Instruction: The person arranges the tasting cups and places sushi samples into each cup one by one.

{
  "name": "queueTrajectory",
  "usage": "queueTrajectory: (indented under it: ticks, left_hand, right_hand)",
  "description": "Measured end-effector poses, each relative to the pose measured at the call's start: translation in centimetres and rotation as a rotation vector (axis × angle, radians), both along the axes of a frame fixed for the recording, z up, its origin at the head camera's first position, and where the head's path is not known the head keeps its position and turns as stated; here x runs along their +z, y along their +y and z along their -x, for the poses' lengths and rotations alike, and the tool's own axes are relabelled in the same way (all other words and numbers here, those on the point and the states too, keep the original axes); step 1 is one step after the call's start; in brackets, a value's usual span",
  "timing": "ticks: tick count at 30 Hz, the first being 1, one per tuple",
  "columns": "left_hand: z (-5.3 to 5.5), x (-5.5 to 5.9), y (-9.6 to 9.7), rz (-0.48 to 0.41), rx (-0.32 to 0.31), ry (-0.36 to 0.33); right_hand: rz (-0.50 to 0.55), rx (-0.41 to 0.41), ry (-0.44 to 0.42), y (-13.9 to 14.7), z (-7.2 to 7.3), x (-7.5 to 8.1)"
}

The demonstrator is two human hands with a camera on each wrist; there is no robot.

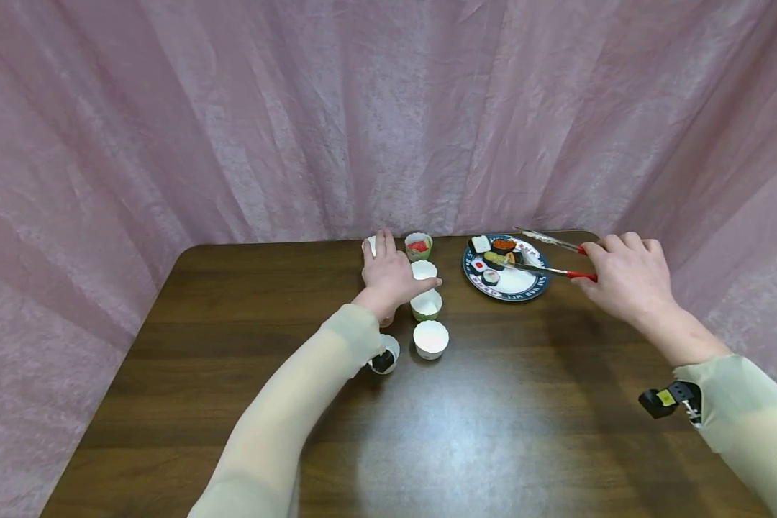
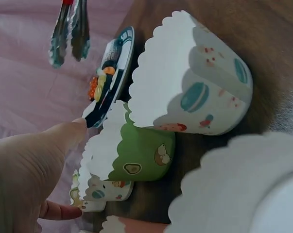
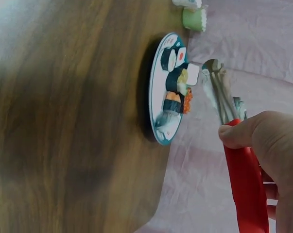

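Note:
My right hand point(image 1: 629, 277) grips red-handled metal tongs point(image 3: 246, 179), whose arms stand apart over the right part of a round plate point(image 1: 516, 286). Several sushi pieces point(image 1: 494, 260) lie on the plate's left and back. My left hand point(image 1: 388, 279) reaches over two columns of paper cups, fingers straight and thumb out to the right. Its fingertips are at the back-left cup point(image 1: 372, 245); the hand and sleeve hide much of the left column. The back-right cup point(image 1: 418, 247) holds something red. A dark piece sits in the front-left cup point(image 1: 391, 348).
In the right column stand a white cup point(image 1: 424, 270), a green cup point(image 2: 148, 155) with an avocado print and a macaron-print cup point(image 2: 204, 92). A pink cup point(image 2: 144, 226) shows beneath the left hand. Behind the wooden table point(image 1: 233, 345) hangs a pink curtain point(image 1: 298, 129).

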State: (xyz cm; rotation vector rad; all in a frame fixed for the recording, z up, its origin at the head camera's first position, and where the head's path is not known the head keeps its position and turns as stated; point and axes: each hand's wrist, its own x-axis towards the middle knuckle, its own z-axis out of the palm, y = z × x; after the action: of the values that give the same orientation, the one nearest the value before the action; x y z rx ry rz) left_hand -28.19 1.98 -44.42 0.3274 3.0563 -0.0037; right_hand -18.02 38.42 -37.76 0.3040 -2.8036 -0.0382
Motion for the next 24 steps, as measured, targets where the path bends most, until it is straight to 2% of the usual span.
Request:
queueTrajectory:
  ticks: [7,24]
  left_hand:
    - [0.6,-0.1,1.0,0.071,-0.001,-0.022]
    - [2.2,-0.5,2.0,0.074,0.019,-0.087]
  right_hand:
    - [-0.050,-0.032,-0.039,1.0,0.0,-0.6]
    - [-0.078,-0.087,-0.131,1.3,0.7,-1.8]
